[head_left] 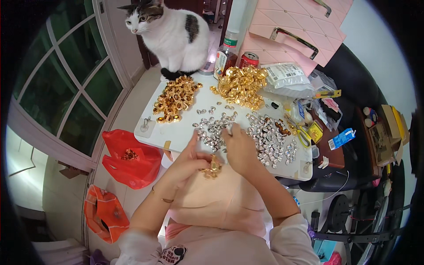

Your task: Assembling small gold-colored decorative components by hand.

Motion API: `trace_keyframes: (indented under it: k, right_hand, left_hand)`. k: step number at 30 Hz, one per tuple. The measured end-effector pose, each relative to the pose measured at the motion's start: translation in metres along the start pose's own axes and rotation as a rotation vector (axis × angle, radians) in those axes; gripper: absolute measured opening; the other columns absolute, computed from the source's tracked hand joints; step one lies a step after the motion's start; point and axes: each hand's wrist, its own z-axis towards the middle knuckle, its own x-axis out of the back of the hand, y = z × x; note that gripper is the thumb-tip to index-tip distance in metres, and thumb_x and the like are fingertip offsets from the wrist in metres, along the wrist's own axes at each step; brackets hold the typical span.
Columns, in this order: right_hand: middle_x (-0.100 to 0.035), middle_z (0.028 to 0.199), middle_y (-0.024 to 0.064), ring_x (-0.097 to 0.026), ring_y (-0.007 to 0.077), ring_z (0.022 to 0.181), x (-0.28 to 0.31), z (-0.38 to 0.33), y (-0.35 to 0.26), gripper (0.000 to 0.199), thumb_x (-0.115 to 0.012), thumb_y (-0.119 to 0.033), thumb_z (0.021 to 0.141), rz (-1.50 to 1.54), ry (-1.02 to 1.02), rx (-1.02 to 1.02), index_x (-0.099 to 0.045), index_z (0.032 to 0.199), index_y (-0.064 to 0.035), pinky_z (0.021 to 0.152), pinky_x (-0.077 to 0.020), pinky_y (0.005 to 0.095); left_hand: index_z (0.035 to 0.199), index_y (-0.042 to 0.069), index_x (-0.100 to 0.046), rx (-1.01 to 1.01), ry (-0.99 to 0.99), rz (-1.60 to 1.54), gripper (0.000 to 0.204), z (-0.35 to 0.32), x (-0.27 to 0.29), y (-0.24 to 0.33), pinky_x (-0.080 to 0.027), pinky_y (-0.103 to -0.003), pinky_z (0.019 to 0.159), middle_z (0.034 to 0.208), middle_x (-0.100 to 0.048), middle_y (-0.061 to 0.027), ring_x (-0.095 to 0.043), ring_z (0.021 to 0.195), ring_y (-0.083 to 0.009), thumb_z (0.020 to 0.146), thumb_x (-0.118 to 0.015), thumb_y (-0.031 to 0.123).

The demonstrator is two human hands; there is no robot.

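Note:
My left hand is at the table's near edge, its fingers curled against a small cluster of shiny gold-coloured metal pieces above my lap. Its index finger points up toward a scatter of silvery, gem-like pieces. Over the right side of that scatter, my right hand has its fingertips pinched together; whatever is between them is too small to make out. A heap of similar gold pieces lies at the far left of the table, and a bigger gold heap sits at the back middle.
More silvery pieces spread over the right of the white table. A cat sits on the far edge, near a bottle and a red can. Yellow-handled scissors lie right. A red bag is on the floor.

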Motion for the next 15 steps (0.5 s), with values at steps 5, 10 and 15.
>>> trace_keyframes:
  k: [5, 10, 15]
  right_hand:
    - [-0.049, 0.087, 0.0113, -0.057, 0.0267, 0.079, 0.001, 0.021, -0.004, 0.027, -0.053, -0.007, 0.073, 0.067, 0.047, 0.1, -0.057, 0.098, -0.0001, 0.064, -0.0488, 0.0347]
    - [-0.048, 0.088, 0.0116, -0.055, 0.0273, 0.079, 0.01, 0.02, 0.031, 0.026, -0.053, -0.003, 0.073, 0.044, 0.037, -0.028, -0.059, 0.098, -0.0019, 0.063, -0.0478, 0.036]
    - [-0.049, 0.087, 0.0115, -0.054, 0.0269, 0.08, 0.002, 0.02, 0.043, 0.023, -0.052, -0.002, 0.074, -0.105, -0.012, -0.049, -0.061, 0.095, -0.0037, 0.065, -0.0474, 0.037]
  left_hand:
    - [0.14, 0.011, 0.008, 0.022, -0.036, -0.008, 0.096, 0.013, 0.003, -0.001, -0.046, -0.026, 0.068, 0.09, -0.061, -0.0176, -0.059, 0.08, -0.0184, 0.07, -0.053, -0.012]
    - [0.14, 0.01, 0.006, -0.038, 0.054, 0.0, 0.094, -0.012, -0.002, 0.013, -0.046, -0.026, 0.068, 0.091, -0.061, -0.0171, -0.059, 0.08, -0.0182, 0.07, -0.053, -0.012]
    - [0.141, 0.012, 0.005, -0.013, 0.052, -0.038, 0.093, -0.027, -0.001, 0.001, -0.045, -0.026, 0.07, 0.092, -0.061, -0.0176, -0.059, 0.083, -0.0179, 0.07, -0.051, -0.013]
